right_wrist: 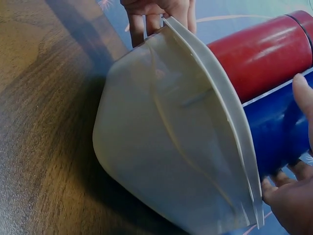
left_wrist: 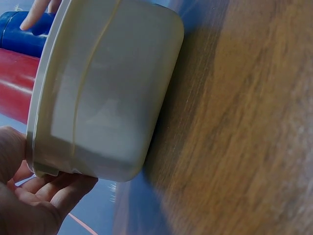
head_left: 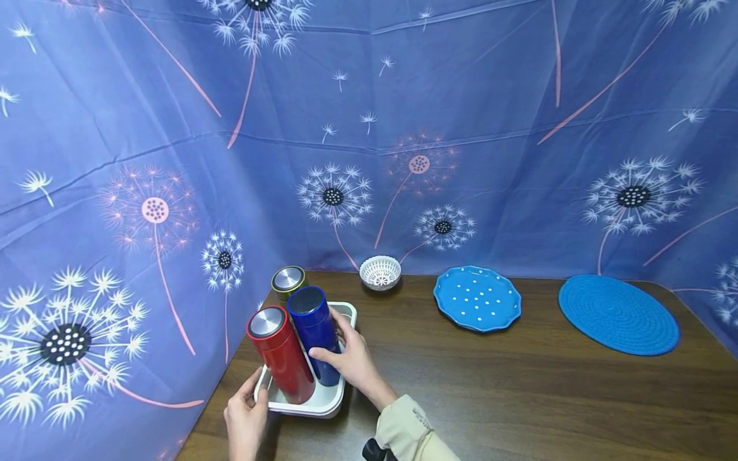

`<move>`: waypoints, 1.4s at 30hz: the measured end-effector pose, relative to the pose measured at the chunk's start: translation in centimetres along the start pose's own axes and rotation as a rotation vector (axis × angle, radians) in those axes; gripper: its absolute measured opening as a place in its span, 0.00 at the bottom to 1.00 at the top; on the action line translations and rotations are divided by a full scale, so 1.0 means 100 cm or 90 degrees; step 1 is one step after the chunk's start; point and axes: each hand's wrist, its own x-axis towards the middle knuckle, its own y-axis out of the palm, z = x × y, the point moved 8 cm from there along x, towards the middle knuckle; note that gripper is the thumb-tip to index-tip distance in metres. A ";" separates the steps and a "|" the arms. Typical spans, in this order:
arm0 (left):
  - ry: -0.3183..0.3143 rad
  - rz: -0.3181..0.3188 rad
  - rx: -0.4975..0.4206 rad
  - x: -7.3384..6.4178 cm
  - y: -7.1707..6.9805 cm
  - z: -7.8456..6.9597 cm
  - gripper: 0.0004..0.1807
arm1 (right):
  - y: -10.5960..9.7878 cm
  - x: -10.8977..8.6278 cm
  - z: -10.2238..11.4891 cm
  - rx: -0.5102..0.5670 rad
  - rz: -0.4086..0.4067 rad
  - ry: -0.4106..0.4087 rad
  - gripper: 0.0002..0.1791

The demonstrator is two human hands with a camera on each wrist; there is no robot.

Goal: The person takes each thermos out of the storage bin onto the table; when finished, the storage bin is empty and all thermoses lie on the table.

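Observation:
A white plastic tub (head_left: 323,404) stands on the wooden table, holding a red flask (head_left: 287,365) and a blue flask (head_left: 314,320), both tilted. My left hand (head_left: 246,413) grips the tub's near-left corner, thumb and fingers at the rim; the left wrist view shows the tub's outer wall (left_wrist: 112,88). My right hand (head_left: 353,362) holds the blue flask, thumb on its near side and fingers round the other. Behind these two is a flask with a yellow-green rim (head_left: 288,280) and a silver lid; its lower part is hidden.
Along the back edge of the table (head_left: 461,384) stand a white openwork bowl (head_left: 380,274), a blue plate (head_left: 477,299) with white dots and a round blue woven mat (head_left: 619,314). Blue cloth (head_left: 496,83) with dandelion prints hangs behind and at the left.

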 end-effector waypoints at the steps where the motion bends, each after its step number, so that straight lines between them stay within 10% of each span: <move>1: -0.002 0.002 0.000 0.000 0.000 0.000 0.20 | 0.000 0.000 0.000 -0.003 -0.005 -0.003 0.43; 30: -0.015 0.000 -0.023 -0.002 0.001 0.000 0.20 | -0.009 -0.001 0.006 0.022 -0.093 -0.010 0.35; 42: -0.032 0.000 -0.022 -0.003 0.001 0.003 0.20 | -0.029 -0.003 0.044 0.095 -0.132 -0.020 0.35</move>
